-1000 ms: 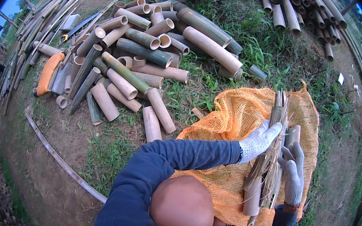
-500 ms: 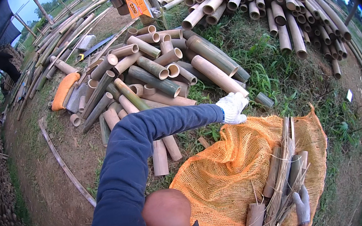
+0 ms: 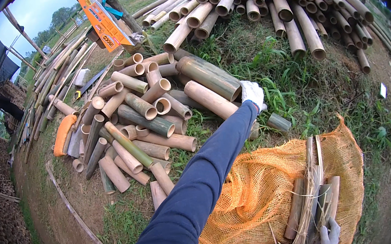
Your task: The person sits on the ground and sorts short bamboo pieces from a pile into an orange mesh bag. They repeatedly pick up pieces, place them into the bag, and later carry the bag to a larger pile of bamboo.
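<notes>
My left hand, in a white knit glove, reaches across to the bamboo pile and grips the near end of a thick greenish bamboo tube. Just beside it lies a paler tube, its end partly hidden by my forearm. At the lower right, my right hand, in a greyish glove, is closed on the lower side of a bundle of bamboo pieces with dry strips. Its fingertips are partly hidden. Beneath the bundle an orange mesh sack is spread on the ground.
Cut bamboo tubes lie heaped at centre left. Long poles are stacked at the back right. An orange box hangs by a post at the top. A handsaw and a curved strip lie left; a short tube sits in grass.
My left hand has moved from the pale tube's end to the thicker greenish tube's end, the forearm now slanting from below. My right hand stays at the bundle. The view has shifted.
</notes>
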A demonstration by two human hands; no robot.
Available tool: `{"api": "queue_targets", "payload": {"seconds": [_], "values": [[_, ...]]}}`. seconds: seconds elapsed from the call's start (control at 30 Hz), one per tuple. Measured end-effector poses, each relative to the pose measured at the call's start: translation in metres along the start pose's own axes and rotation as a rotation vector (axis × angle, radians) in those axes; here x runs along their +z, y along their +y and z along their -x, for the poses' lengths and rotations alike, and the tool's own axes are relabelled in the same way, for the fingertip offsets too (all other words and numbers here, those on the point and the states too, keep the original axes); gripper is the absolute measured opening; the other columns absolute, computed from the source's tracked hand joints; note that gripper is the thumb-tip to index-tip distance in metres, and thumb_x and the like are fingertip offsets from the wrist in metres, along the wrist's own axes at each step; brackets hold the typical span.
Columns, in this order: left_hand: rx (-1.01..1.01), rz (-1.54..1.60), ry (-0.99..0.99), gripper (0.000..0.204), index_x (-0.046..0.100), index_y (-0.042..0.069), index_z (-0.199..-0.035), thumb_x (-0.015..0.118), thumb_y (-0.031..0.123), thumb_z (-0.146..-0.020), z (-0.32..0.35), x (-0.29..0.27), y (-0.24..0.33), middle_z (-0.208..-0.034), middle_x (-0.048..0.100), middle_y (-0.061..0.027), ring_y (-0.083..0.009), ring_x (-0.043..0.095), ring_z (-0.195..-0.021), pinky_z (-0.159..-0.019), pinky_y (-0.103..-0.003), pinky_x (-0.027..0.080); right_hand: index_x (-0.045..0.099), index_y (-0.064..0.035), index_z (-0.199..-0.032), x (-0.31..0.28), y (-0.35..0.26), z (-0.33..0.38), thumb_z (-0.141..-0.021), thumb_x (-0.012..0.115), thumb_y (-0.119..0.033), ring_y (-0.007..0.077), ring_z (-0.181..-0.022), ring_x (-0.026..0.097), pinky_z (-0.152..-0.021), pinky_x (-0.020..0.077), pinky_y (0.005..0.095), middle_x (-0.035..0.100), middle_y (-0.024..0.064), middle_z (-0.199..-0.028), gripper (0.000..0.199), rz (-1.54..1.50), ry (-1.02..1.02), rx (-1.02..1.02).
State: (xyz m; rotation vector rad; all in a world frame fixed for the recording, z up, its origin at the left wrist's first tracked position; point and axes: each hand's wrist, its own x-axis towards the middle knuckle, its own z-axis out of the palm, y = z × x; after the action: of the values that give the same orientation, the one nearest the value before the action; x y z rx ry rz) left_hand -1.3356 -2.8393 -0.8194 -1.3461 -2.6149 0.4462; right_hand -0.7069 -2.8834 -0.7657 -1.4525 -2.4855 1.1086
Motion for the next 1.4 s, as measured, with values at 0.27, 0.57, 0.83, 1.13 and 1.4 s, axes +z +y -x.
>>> {"api": "queue_targets", "payload": {"seconds": [0.27, 0.57, 0.83, 1.13, 1.4], "values": [[-0.117, 0.010, 0.066, 0.033, 0.078, 0.013, -0.131, 0.062, 0.025, -0.105, -0.017, 0.018, -0.007, -0.133, 0.070, -0.0108, -0.0363, 0.063, -0.130, -0.108, -0.061, 0.047, 0.058, 0.0052, -0.148, 0.022, 0.009, 0.005, -0.107, 0.069, -0.023, 0.0356, -0.130, 0.061, -0.114, 0.0468, 0.0456, 0.065, 0.0230, -0.138, 0.051, -0.041, 0.125, 0.058], [-0.001, 0.314, 0.130, 0.045, 0.071, 0.010, -0.128, 0.082, 0.028, -0.088, 0.108, -0.050, -0.080, -0.127, 0.062, -0.0184, -0.0427, 0.063, -0.123, -0.095, -0.055, 0.061, 0.051, 0.0038, -0.155, 0.030, 0.009, 0.004, -0.102, 0.068, -0.024, 0.0403, -0.137, 0.054, -0.121, 0.0409, 0.0474, 0.055, 0.0254, -0.147, 0.062, 0.098, 0.184, 0.127], [0.211, 0.536, 0.559, 0.044, 0.076, 0.014, -0.135, 0.061, 0.002, -0.096, 0.214, -0.145, -0.150, -0.131, 0.078, -0.0125, -0.0329, 0.077, -0.117, -0.102, -0.041, 0.061, 0.057, 0.0000, -0.154, 0.017, -0.060, 0.013, -0.108, 0.068, -0.028, 0.0379, -0.146, 0.052, -0.122, 0.0420, 0.0490, 0.059, 0.0215, -0.151, 0.055, 0.179, 0.465, -0.149], [0.478, 0.722, 0.691, 0.039, 0.075, -0.005, -0.133, 0.060, -0.015, -0.099, 0.362, -0.278, -0.086, -0.130, 0.079, -0.0207, -0.0330, 0.074, -0.126, -0.113, -0.045, 0.056, 0.051, 0.0027, -0.158, 0.052, -0.166, 0.023, -0.114, 0.056, -0.057, 0.0212, -0.124, 0.071, -0.105, 0.0595, 0.0340, 0.066, 0.0135, -0.138, 0.074, -1.466, -0.707, 0.059], [1.536, 0.729, 0.322, 0.054, 0.076, 0.011, -0.134, 0.072, 0.021, -0.080, 0.425, -0.266, 0.008, -0.137, 0.074, -0.0192, -0.0505, 0.072, -0.125, -0.078, -0.046, 0.069, 0.051, 0.0044, -0.154, 0.019, -0.158, -0.009, -0.108, 0.066, -0.061, 0.0381, -0.115, 0.077, -0.101, 0.0660, 0.0515, 0.072, 0.0227, -0.130, 0.081, -1.830, -0.274, -0.104]]}}
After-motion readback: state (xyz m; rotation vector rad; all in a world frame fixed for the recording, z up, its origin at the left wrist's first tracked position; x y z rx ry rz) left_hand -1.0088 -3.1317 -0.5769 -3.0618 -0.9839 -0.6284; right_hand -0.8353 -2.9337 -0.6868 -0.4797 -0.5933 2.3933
